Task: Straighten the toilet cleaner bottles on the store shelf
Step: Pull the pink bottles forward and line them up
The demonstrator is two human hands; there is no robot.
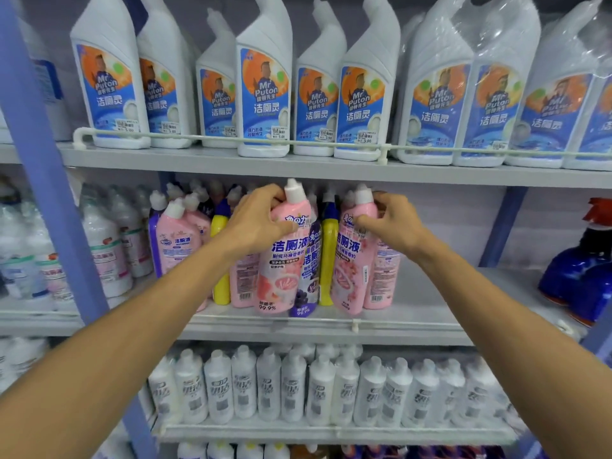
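Observation:
On the middle shelf (414, 293) stands a cluster of toilet cleaner bottles in pink, purple and yellow. My left hand (256, 220) grips the neck of a pink bottle (281, 270) with a white cap, at the front of the cluster. My right hand (392, 225) grips the upper part of another pink bottle (349, 273), which leans slightly left. Between the two stand a purple bottle (306, 289) and a yellow bottle (328, 256). More pink bottles (175, 243) and another yellow bottle (220, 260) stand to the left.
The top shelf holds large white Mr Puton bottles (265, 94) behind a rail. White wrapped bottles (298, 389) fill the lower shelf. Dark blue spray bottles (579, 270) stand at the right of the middle shelf. A blue upright post (46, 180) runs down the left.

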